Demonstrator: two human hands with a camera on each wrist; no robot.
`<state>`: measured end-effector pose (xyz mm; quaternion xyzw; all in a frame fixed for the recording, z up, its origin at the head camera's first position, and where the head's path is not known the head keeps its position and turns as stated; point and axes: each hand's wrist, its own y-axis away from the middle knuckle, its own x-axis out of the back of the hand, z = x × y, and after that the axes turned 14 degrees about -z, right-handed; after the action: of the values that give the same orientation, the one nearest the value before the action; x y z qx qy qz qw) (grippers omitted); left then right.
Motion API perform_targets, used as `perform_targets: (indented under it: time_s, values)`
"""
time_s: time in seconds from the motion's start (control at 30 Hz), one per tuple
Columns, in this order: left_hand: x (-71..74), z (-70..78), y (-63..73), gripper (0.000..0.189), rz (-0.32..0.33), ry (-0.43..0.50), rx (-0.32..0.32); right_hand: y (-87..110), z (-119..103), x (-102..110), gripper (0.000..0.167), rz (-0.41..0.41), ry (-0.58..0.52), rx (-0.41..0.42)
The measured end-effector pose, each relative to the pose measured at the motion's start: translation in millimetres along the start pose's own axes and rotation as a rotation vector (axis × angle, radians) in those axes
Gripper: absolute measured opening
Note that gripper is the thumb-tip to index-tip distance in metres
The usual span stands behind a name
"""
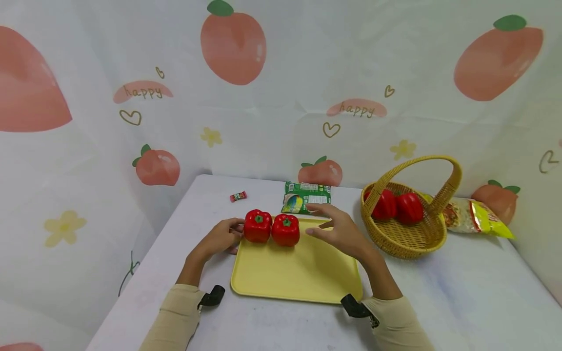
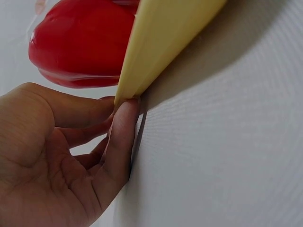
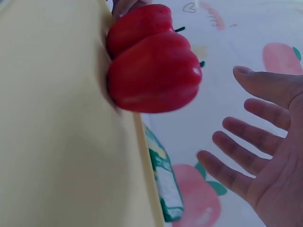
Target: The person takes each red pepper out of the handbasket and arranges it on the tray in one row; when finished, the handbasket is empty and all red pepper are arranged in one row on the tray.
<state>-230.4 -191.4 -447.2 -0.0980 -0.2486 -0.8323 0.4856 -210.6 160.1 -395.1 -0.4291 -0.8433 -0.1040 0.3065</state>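
Two red bell peppers (image 1: 257,226) (image 1: 286,230) stand side by side at the far left of a yellow tray (image 1: 303,273), stems upward. My left hand (image 1: 223,237) is at the tray's left edge; in the left wrist view its thumb and fingers pinch the tray's rim (image 2: 127,90), close beside a pepper (image 2: 85,42). Over the tray's far right part hovers my right hand (image 1: 340,231), its fingers spread and holding nothing. The right wrist view shows that palm (image 3: 279,165) apart from the nearer pepper (image 3: 154,75).
Right of the tray stands a wicker basket (image 1: 401,248) with a tall handle, holding red peppers (image 1: 410,208). Behind the tray lies a green packet (image 1: 307,197), with a small red wrapped candy (image 1: 238,196) to its left. A yellow and clear food bag (image 1: 476,218) lies behind the basket.
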Motion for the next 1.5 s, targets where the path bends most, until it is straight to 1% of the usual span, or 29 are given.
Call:
perform_targets:
  time_s: [0.1,0.17,0.23,0.37,0.47,0.53,0.63,0.73,0.83,0.93,1.07,1.2,1.4,1.5]
  values:
    - [0.6,-2.3,-0.5,0.054,0.001,0.005,0.004,7.5,-0.4,8.4,0.057,0.027,0.062,0.014]
    - [0.4,-2.6,-0.5,0.054,0.003,0.009,0.003,14.4,0.6,15.2,0.054,0.054,0.097,0.037]
    - [0.2,-2.2,0.1,0.054,-0.003,0.006,-0.003,22.8,1.4,22.9,0.052,0.080,0.140,0.041]
    - [0.2,-0.9,0.4,0.053,-0.006,0.001,-0.003,40.1,7.3,38.2,0.047,0.157,0.227,0.084]
    - [1.3,-1.4,-0.3,0.054,-0.005,-0.006,-0.003,52.6,11.7,50.0,0.046,0.232,0.281,0.130]
    - [1.8,-1.7,-0.7,0.054,-0.002,-0.005,0.001,60.8,13.5,58.2,0.047,0.271,0.305,0.147]
    - [2.3,-1.6,-0.6,0.054,-0.003,-0.010,0.002,72.1,16.1,70.7,0.049,0.312,0.333,0.143]
    - [2.0,-1.0,-0.2,0.054,-0.001,-0.011,0.007,82.5,19.1,82.9,0.046,0.344,0.345,0.111]
    - [1.6,-1.0,0.3,0.055,-0.004,-0.015,-0.001,90.1,24.1,94.8,0.044,0.371,0.360,0.068]
    - [1.3,-1.5,0.0,0.055,-0.003,-0.008,-0.003,95.3,30.6,106.8,0.043,0.372,0.354,0.008]
    - [1.3,-1.5,-0.6,0.054,-0.001,-0.009,-0.002,99.0,40.3,123.1,0.043,0.347,0.311,-0.083]
    - [1.6,-1.0,-0.6,0.054,0.005,-0.008,0.005,99.8,50.2,138.9,0.046,0.318,0.301,-0.167]
    - [1.1,-0.7,0.6,0.053,0.005,0.003,0.003,98.9,63.2,158.1,0.052,0.263,0.284,-0.248]
    - [0.5,-0.8,0.7,0.054,-0.006,0.002,-0.004,98.7,68.2,165.2,0.056,0.236,0.307,-0.298]
